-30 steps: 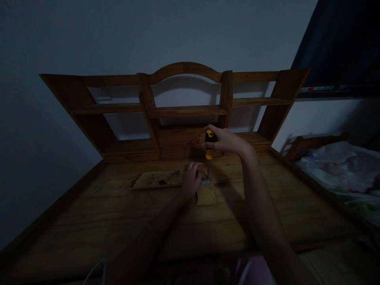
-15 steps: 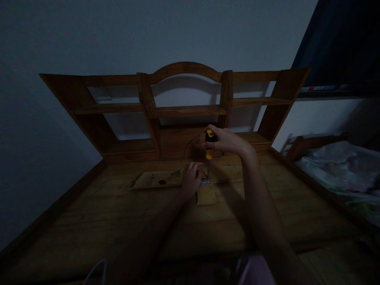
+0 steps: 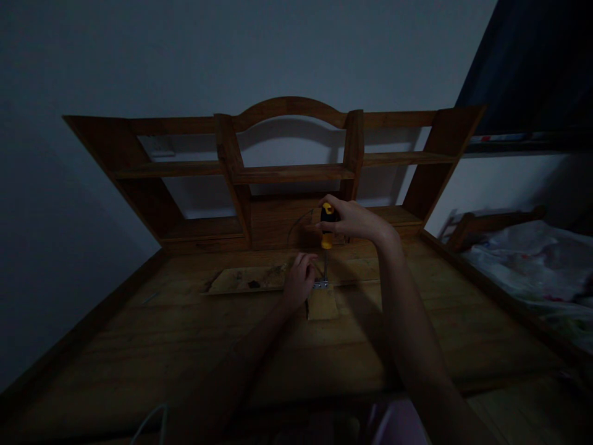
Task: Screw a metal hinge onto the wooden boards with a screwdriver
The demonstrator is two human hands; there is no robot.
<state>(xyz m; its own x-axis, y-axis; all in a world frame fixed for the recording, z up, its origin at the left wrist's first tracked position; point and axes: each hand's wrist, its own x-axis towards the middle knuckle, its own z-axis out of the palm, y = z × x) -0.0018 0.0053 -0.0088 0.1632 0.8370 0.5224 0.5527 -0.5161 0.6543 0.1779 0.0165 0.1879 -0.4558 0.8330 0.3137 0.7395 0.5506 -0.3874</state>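
Note:
My right hand [image 3: 345,217] grips the yellow and black handle of a screwdriver [image 3: 328,233]. The tool stands nearly upright, its metal shaft reaching down to a small silver hinge [image 3: 320,285]. This hinge lies where a long wooden strip [image 3: 245,280] meets a short wooden piece [image 3: 323,304]. Beside the hinge's left end, my left hand [image 3: 299,279] rests low with its fingers bent and close together. Whatever is under those fingers is hidden. In the dim light I cannot tell whether the tip sits in a screw.
A wooden desk top [image 3: 194,352] spreads under both arms. Along its back stands a wooden shelf unit [image 3: 291,175] against the wall. A thin cable [image 3: 296,224] curves behind the hands, and a pale cord [image 3: 152,417] lies at the front left. Plastic-covered items [image 3: 532,262] are at right.
Almost nothing differs. Both hands, the screwdriver and the hinge keep their places, with only a very slight shift in view.

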